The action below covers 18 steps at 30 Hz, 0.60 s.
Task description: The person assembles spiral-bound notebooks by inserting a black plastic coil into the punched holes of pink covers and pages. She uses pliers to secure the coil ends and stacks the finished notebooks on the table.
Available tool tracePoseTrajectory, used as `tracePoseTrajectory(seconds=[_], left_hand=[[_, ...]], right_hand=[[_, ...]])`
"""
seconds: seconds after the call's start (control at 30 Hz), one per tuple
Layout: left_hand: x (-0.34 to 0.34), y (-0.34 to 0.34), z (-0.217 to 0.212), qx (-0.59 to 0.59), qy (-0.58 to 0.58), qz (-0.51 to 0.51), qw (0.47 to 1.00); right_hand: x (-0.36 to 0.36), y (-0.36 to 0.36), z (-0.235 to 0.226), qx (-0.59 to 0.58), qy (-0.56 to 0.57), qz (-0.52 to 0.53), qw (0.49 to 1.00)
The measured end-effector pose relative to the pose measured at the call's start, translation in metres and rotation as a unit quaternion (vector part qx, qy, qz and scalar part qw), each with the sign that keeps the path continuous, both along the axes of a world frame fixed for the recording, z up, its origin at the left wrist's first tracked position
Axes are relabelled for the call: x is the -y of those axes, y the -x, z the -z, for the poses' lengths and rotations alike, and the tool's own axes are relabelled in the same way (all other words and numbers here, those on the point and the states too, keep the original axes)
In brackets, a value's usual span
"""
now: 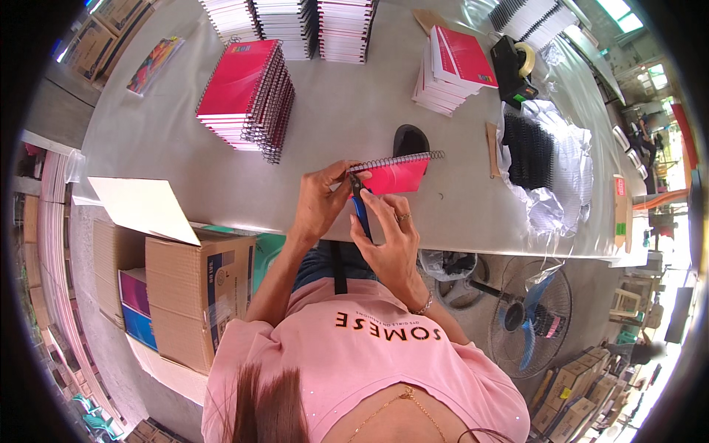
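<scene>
A red notebook [399, 177] is held up over the near edge of the table, its dark wire spiral running along the top. My left hand [321, 199] is closed on the spiral's left end. Blue-handled pliers [360, 212] sit in my right hand [395, 240], with their jaws at that same end of the spiral, close to my left fingertips. Part of the grip is hidden behind my fingers. Just behind the notebook lies a dark, rounded object [410, 139], partly covered, whose kind I cannot make out.
Spiral-bound red notebooks [240, 81] are piled at left, with further stacks [343, 29] behind. Red-covered books [461, 55], a tape dispenser [509, 70] and black coils [528, 151] in plastic stand right. Below are an open carton [177, 295] and a fan [528, 317].
</scene>
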State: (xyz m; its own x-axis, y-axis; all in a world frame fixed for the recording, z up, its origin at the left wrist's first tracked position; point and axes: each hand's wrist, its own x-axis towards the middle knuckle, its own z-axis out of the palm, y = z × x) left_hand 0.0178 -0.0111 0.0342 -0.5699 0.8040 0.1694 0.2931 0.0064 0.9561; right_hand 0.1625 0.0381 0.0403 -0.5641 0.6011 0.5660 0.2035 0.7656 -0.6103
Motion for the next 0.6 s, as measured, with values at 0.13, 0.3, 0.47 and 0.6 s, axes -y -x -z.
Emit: tracePoseTrajectory(seconds=[0.13,0.3,0.47,0.6], left_hand=[[0.0,-0.007,-0.004,-0.059,0.001,-0.037,0.998],[0.006,-0.017,-0.002,-0.086,-0.003,-0.067,0.994],[0.01,-0.015,-0.023,-0.069,0.02,-0.065,0.995],[0.022,-0.003,-0.066,-0.096,0.062,-0.147,0.983]], right_hand=[[0.004,-0.005,-0.014,0.024,0.128,-0.035,0.991],[-0.017,-0.015,-0.032,-0.169,0.743,-0.282,0.583],[-0.038,-0.024,-0.039,-0.047,0.62,-0.254,0.741],[-0.089,-0.044,-0.025,0.066,0.381,-0.129,0.913]])
